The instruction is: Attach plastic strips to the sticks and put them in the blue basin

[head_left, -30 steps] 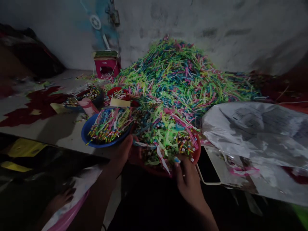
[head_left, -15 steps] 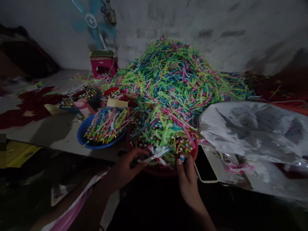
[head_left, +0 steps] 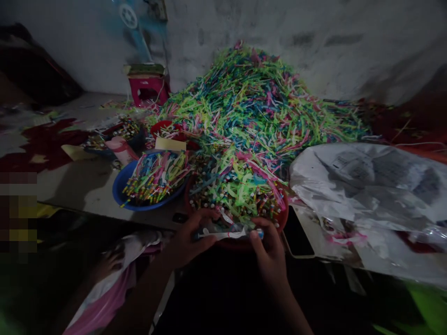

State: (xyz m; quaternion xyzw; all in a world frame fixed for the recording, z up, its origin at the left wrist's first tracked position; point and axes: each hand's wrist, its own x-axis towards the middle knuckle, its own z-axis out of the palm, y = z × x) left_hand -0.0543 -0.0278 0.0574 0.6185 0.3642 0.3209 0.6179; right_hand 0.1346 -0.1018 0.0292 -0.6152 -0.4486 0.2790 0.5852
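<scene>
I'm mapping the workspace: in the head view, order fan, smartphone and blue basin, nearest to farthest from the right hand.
1. Smartphone: just right of the right hand.
2. Blue basin: off to the left.
3. Fan: back left, near the wall.

A basin (head_left: 286, 217) stands at the near edge of the table (head_left: 71, 179), the left hand (head_left: 195, 236) and right hand (head_left: 272, 239) at its near side, a ribbon (head_left: 228, 235) between them. I see a bowl (head_left: 119, 185) just left of it, a phone (head_left: 298, 232) just right, a bag (head_left: 366, 186) farther right. Behind, a heap (head_left: 254, 102) rises before the wall (head_left: 349, 70), a stool (head_left: 134, 88) to its left.
</scene>
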